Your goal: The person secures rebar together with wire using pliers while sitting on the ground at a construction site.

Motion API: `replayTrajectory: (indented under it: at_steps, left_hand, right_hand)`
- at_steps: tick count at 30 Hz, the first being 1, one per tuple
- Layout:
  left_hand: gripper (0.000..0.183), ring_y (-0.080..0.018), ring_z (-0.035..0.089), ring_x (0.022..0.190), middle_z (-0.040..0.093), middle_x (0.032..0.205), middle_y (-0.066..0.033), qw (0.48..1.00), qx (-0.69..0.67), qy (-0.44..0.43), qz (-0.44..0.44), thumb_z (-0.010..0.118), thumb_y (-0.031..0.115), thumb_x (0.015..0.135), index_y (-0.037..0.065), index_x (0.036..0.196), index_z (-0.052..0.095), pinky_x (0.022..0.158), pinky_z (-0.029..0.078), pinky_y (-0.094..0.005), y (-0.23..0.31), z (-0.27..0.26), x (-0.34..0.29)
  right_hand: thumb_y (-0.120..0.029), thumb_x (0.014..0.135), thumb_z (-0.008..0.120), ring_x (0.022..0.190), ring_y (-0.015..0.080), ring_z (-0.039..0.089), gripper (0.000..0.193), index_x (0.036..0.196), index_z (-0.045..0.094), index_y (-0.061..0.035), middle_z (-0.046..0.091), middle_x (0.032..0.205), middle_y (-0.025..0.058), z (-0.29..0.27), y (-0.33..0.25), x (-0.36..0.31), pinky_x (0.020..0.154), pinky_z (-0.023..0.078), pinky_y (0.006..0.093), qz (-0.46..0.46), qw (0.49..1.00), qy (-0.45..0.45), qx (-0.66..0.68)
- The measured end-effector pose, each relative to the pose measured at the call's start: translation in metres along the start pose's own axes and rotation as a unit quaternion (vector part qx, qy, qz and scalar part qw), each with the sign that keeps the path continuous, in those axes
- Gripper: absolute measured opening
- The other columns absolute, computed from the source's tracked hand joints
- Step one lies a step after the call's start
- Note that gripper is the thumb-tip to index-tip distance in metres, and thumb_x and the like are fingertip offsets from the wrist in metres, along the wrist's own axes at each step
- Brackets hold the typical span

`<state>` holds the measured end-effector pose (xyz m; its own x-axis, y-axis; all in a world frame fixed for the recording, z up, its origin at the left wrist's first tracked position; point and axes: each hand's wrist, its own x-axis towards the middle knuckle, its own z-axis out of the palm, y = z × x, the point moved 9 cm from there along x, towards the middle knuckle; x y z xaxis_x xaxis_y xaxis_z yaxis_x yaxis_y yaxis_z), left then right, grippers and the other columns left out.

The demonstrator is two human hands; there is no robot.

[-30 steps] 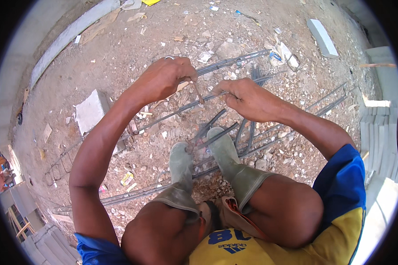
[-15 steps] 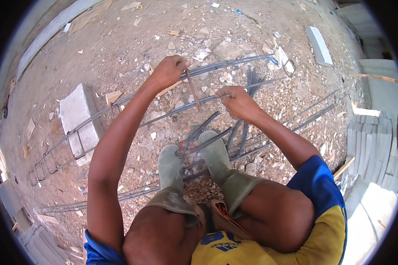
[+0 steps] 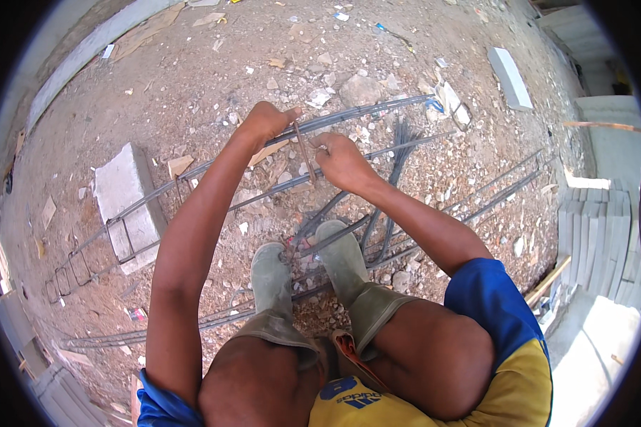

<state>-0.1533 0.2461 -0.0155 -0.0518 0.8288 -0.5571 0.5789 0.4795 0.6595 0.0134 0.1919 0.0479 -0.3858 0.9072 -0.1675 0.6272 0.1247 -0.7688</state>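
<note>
My left hand (image 3: pixel 267 124) is closed at the top corner of a thin, rusty-brown steel stirrup (image 3: pixel 304 151), its thumb lying across the corner; the other fingertips are hidden. There the stirrup crosses the far dark rebar (image 3: pixel 377 107) and reaches down to the nearer rebar (image 3: pixel 399 148). Just right of the stirrup, my right hand (image 3: pixel 343 162) is closed, with thumb and forefinger pinched together. Whatever lies between them is too small to make out. A bundle of thin tie wire (image 3: pixel 402 146) lies beyond the right hand.
A pale concrete block (image 3: pixel 128 206) props the cage's left part, where more stirrups (image 3: pixel 78 265) hang. Further bars (image 3: pixel 509 191) run under my boots (image 3: pixel 272 274). Another block (image 3: pixel 510 78) lies far right, above stacked grey slabs (image 3: pixel 595 235). Stones and scraps litter the ground.
My right hand has moved left, from the nearer bar to beside the stirrup. My left hand has turned slightly, its thumb now stretched out over the stirrup's corner.
</note>
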Motion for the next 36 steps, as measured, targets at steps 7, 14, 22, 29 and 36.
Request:
replayTrajectory:
  at_steps: [7, 14, 22, 29, 36]
  left_hand:
    - [0.023, -0.0139, 0.061, 0.072, 0.072, 0.083, -0.0098, 0.979, -0.195, -0.034, 0.038, 0.076, 0.021, 0.088, -0.002, 0.084, 0.074, 0.065, 0.047, -0.0307, 0.005, 0.009, -0.002]
    - [0.017, -0.0126, 0.054, 0.066, 0.065, 0.075, -0.0040, 0.988, -0.148, 0.010, 0.045, 0.072, 0.014, 0.089, 0.000, 0.079, 0.071, 0.062, 0.044, -0.0307, 0.010, 0.015, 0.000]
    - [0.026, -0.0195, 0.060, 0.070, 0.066, 0.072, -0.0107, 0.984, -0.145, 0.093, 0.051, 0.069, 0.023, 0.088, -0.002, 0.079, 0.070, 0.069, 0.047, -0.0370, 0.000, 0.006, -0.014]
    - [0.021, -0.0335, 0.065, 0.076, 0.068, 0.079, -0.0153, 0.979, -0.073, 0.131, 0.139, 0.066, 0.025, 0.091, 0.005, 0.085, 0.069, 0.073, 0.048, -0.0444, 0.015, 0.006, -0.027]
    - [0.013, -0.0339, 0.067, 0.087, 0.069, 0.089, -0.0171, 0.925, 0.030, 0.230, 0.302, 0.059, 0.017, 0.097, 0.005, 0.099, 0.065, 0.079, 0.049, -0.0431, 0.036, 0.006, -0.059]
  right_hand:
    - [-0.011, 0.087, 0.053, 0.092, 0.0468, 0.065, 0.025, 0.102, 0.067, 0.0037, 0.066, 0.092, 0.0306, -0.001, -0.003, 0.001, 0.085, 0.050, 0.0507, 0.014, 1.000, -0.018, -0.003]
    - [-0.011, 0.084, 0.054, 0.093, 0.0470, 0.066, 0.025, 0.097, 0.068, 0.0049, 0.066, 0.092, 0.0328, 0.012, 0.004, 0.010, 0.085, 0.051, 0.0519, 0.049, 0.990, -0.122, -0.058]
    - [-0.009, 0.081, 0.058, 0.088, 0.0433, 0.069, 0.018, 0.085, 0.071, 0.0016, 0.069, 0.090, 0.0278, -0.021, -0.048, 0.046, 0.076, 0.054, 0.0513, -0.061, 0.966, -0.090, -0.234]
    - [-0.016, 0.080, 0.070, 0.088, 0.0391, 0.071, 0.019, 0.090, 0.071, 0.0003, 0.072, 0.091, 0.0239, -0.033, -0.048, 0.112, 0.074, 0.056, 0.0472, -0.121, 0.932, -0.041, -0.339]
    - [-0.030, 0.071, 0.088, 0.102, 0.0306, 0.070, 0.044, 0.104, 0.073, -0.0038, 0.074, 0.107, 0.0123, -0.006, -0.030, 0.137, 0.078, 0.057, 0.0441, -0.035, 0.896, -0.174, -0.407]
